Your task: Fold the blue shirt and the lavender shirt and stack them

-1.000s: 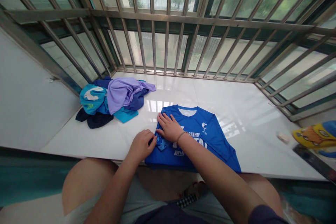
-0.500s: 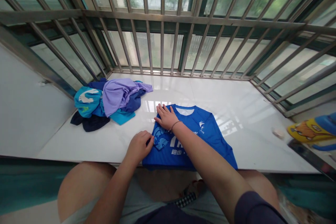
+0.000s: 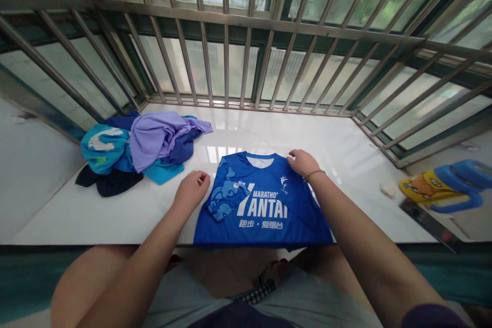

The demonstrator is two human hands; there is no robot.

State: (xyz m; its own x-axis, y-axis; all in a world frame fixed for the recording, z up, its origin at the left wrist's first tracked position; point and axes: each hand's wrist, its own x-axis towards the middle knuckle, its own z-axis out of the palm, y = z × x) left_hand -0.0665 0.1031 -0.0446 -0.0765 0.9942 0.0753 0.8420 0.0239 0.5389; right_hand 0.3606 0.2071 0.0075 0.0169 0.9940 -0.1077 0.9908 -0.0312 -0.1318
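A blue shirt (image 3: 265, 238) with white lettering lies front up on the white surface, its collar away from me and its lower edge at the near rim. A patterned light-blue sleeve (image 3: 226, 195) is folded inward over its left side. My left hand (image 3: 192, 188) is just left of that sleeve, apart from the shirt, its fingers curled in with nothing visible in them. At the shirt's upper right shoulder, my right hand (image 3: 303, 164) has thumb and fingertips drawn together on the fabric edge. A thin band circles the right wrist.
A heap of clothes, with a purple garment (image 3: 154, 138) on top, lies at the left. On the right are a yellow and blue bottle (image 3: 426, 187), a dark phone-like object (image 3: 426, 220) and a small pale item (image 3: 387, 190). Metal bars (image 3: 246, 69) line the window behind.
My right hand has moved from the shirt's left shoulder across to its right shoulder, uncovering the lettering. The left sleeve now lies spread wider. My left hand has drawn slightly away from the shirt.
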